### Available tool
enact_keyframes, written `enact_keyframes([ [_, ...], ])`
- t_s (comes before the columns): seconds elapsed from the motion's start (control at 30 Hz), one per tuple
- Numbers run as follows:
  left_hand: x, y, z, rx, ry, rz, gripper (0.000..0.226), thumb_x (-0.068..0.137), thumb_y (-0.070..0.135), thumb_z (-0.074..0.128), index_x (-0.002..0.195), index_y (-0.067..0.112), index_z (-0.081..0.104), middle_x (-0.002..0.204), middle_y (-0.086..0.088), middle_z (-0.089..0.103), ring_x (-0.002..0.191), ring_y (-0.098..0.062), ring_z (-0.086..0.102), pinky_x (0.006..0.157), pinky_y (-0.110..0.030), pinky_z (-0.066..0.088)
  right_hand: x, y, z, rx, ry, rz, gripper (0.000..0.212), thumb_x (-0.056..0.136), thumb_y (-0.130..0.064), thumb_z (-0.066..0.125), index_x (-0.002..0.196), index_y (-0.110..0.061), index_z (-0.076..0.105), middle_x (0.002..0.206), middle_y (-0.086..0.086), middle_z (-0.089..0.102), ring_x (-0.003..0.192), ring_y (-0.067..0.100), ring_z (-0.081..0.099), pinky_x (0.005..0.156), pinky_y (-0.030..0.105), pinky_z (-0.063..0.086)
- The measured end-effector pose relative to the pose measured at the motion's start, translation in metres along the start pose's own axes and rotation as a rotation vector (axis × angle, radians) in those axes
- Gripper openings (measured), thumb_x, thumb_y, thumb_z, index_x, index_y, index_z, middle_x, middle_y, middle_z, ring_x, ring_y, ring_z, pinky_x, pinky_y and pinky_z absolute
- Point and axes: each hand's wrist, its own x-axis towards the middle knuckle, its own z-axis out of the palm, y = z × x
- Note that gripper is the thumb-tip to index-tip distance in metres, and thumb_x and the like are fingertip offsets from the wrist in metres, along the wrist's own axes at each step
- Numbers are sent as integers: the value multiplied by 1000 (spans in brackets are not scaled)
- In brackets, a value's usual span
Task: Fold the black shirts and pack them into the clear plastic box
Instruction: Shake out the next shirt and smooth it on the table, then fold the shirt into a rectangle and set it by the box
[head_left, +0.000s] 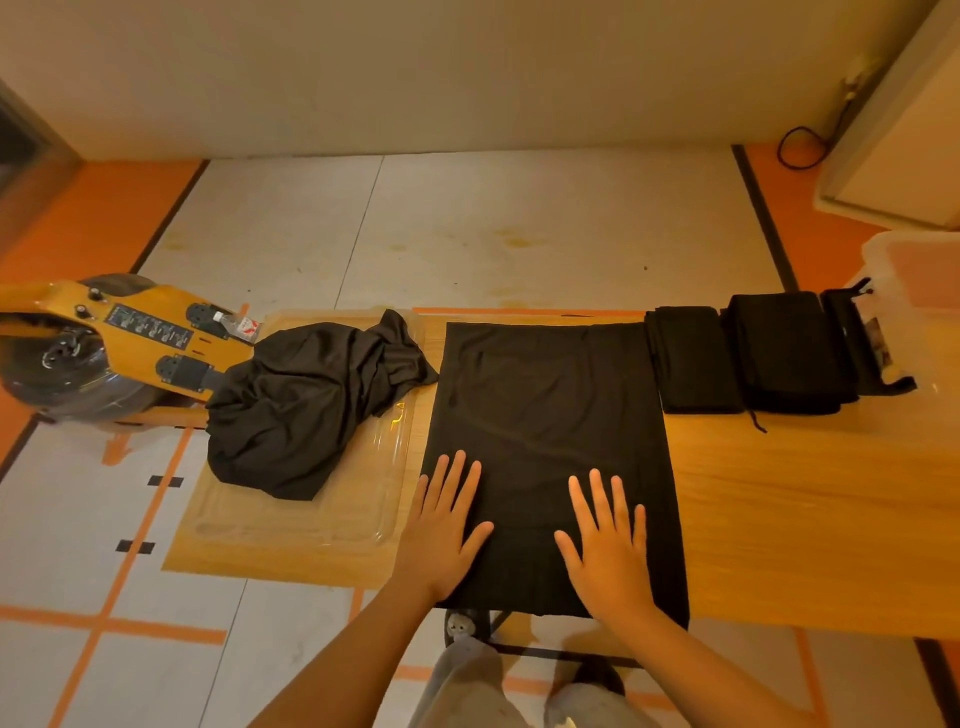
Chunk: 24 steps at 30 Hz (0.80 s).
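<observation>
Pressing shirt (550, 415), left grip (441, 540) and right grip (610, 556) spread; crumpled pile (306, 400), folded shirts (779, 353) flanking.

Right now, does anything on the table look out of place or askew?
Nothing damaged or spilled. The one untidy spot is the crumpled black heap at the left, slumped on a clear plastic lid. The flat shirt slightly overhangs the near edge of the table, and a loose cord trails from the folded stack.

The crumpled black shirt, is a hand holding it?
No, the crumpled shirt lies alone, while the left hand and right hand rest flat on the spread shirt.
</observation>
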Motion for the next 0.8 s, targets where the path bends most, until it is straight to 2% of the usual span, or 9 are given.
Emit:
enact_keyframes([
  [0.07,-15,7,5,-16,72,84,72,97,57,28,155,24,2,163,1,-8,149,-17,-13,119,-38,-6,-7,5,-3,10,25,-78,79,83,-49,63,149,-23,27,153,9,33,144,30,19,118,51,10],
  [0.17,-32,8,18,86,79,178,71,98,55,34,156,24,9,164,0,4,150,-18,0,119,-39,4,-26,12,-3,-44,-46,-184,62,98,-54,12,154,-26,12,155,7,28,147,29,10,116,47,0],
  [0.23,-34,3,25,108,62,129,69,98,56,30,156,24,9,163,-1,6,150,-19,2,118,-39,5,-29,15,1,-38,-121,-136,65,97,-53,-6,152,-26,16,154,8,29,147,29,7,116,47,0],
  [0.4,-33,-4,32,127,-13,0,65,100,57,16,155,21,13,162,-4,13,150,-21,4,118,-38,4,-20,26,-4,-22,-146,29,63,99,-54,-2,148,-25,25,154,8,32,146,25,3,115,44,-2],
  [0.63,-45,-2,36,102,18,85,68,99,59,21,155,21,14,162,-4,14,149,-23,7,117,-40,8,-32,40,-6,-20,-147,67,65,98,-57,2,149,-24,24,155,9,29,147,26,1,117,44,-1],
  [0.73,-50,-5,33,111,-6,233,84,91,71,36,155,21,16,163,-2,11,150,-22,7,118,-41,8,-42,34,-8,-42,-124,-54,71,93,-65,14,151,-24,21,158,7,21,148,28,4,116,46,1],
  [0.8,-49,-9,32,168,-55,304,100,79,72,57,155,21,16,163,-2,10,150,-22,6,118,-40,6,-52,31,-5,-61,-154,-185,90,79,-75,40,152,-24,22,157,8,25,148,28,5,116,48,3],
])
